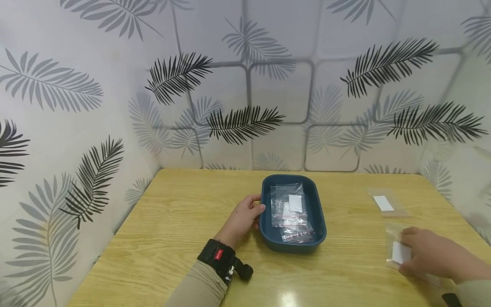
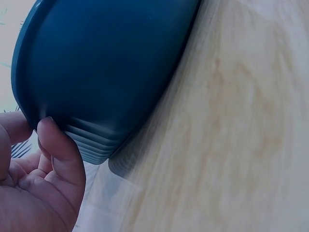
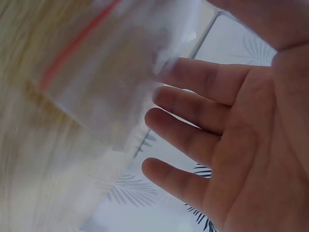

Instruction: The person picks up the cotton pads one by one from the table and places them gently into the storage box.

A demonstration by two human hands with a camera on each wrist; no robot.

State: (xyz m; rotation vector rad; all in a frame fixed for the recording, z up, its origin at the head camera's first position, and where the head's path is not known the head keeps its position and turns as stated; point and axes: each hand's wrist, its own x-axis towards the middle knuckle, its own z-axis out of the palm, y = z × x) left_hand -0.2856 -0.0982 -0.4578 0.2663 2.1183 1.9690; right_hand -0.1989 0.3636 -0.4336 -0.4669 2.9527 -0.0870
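My left hand (image 1: 242,215) grips the left rim of a dark blue plastic basin (image 1: 320,230), with the thumb outside against its wall. In the left wrist view, the thumb and fingers pinch that basin (image 2: 106,63) near a ribbed corner. Several clear zip bags (image 1: 279,200) with white cards lie inside it. On the right, my right hand (image 1: 433,251) reaches over another clear zip bag (image 1: 392,232) holding a white card (image 1: 400,252). In the right wrist view, the fingers are extended beside the red-striped bag (image 3: 96,82); the thumb tip is out of frame.
Another clear bag with a white card (image 1: 383,203) lies on the wooden table (image 1: 184,200), behind the right hand. Leaf-patterned walls (image 1: 268,94) stand behind and at both sides of the table. A black strap with a camera (image 1: 218,258) is on my left wrist.
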